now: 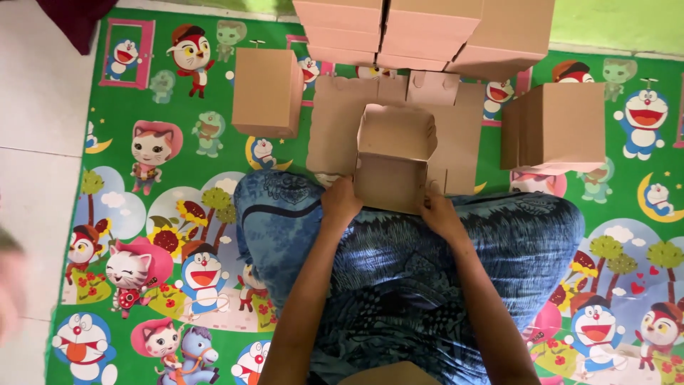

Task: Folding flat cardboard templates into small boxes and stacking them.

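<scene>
- Half-folded box (393,160) is gripped at its near corners by left hand (340,202) and right hand (439,212).
- Box is held centre, over flat cardboard (335,128), just beyond blue-clad lap (427,257).
- Folded boxes (427,32) are stacked at far side.

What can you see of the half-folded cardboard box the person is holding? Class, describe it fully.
The half-folded cardboard box is plain brown card, unprinted. Its side walls stand up and its top is open, with a flap raised at the far side. It rests at the edge of the person's lap on a flat cardboard sheet that lies on the cartoon-printed mat. The left hand has its grip on the box's near left corner, the right hand on its near right corner.
</scene>
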